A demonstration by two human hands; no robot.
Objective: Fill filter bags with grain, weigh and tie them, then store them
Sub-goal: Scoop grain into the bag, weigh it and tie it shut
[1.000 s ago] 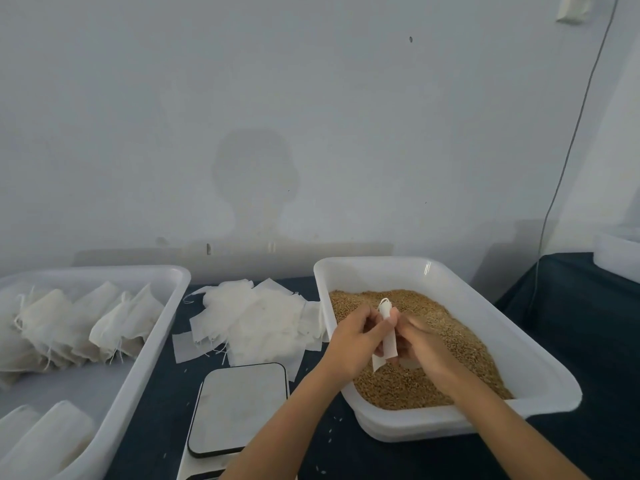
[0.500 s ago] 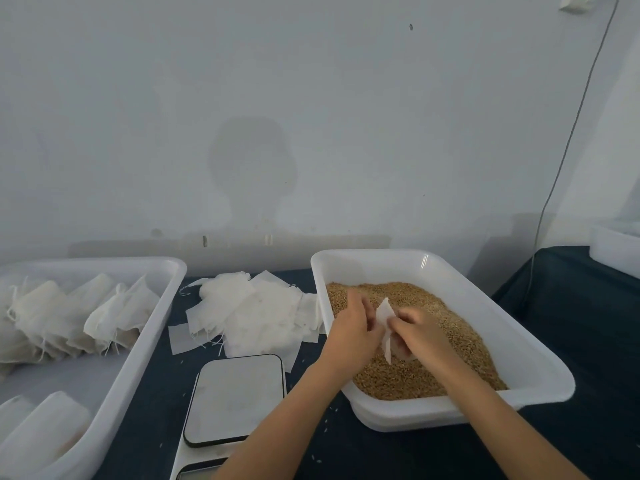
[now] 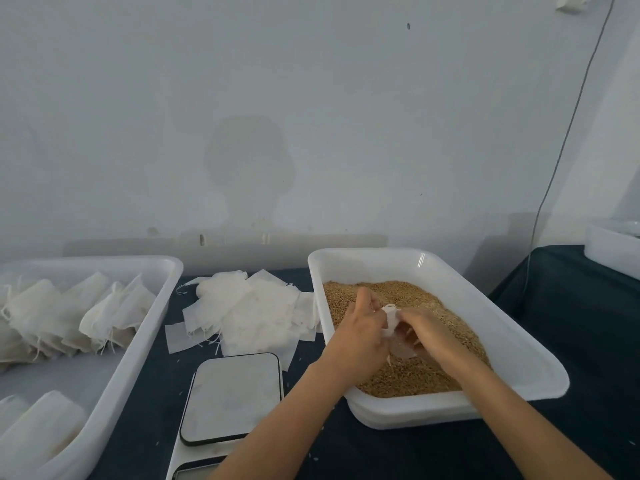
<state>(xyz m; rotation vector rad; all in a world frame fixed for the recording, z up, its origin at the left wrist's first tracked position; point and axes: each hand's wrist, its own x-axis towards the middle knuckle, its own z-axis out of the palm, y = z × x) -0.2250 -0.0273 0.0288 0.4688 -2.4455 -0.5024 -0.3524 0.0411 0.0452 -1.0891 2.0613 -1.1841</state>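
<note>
A white tub [image 3: 519, 341] at centre right holds brown grain [image 3: 408, 372]. Both hands are over the grain with a small white filter bag [image 3: 391, 318] between them. My left hand [image 3: 362, 336] grips the bag's left side and top edge. My right hand [image 3: 426, 332] holds the bag's right side, fingers curled down into the bag near the grain. The bag's lower part is partly hidden by the fingers. A loose pile of empty filter bags [image 3: 252, 310] lies left of the tub. A flat scale [image 3: 232, 396] sits in front of that pile.
A large white tray [image 3: 138, 341] at the left holds several filled, tied bags [image 3: 69, 317]. Dark cloth [image 3: 571, 427] covers the table. Another white container [image 3: 613, 247] stands at the far right edge, and a thin cable [image 3: 568, 133] hangs down the wall.
Both hands have lowered the bag from upright above the grain down toward its surface. The right hand's fingers have turned downward into the bag.
</note>
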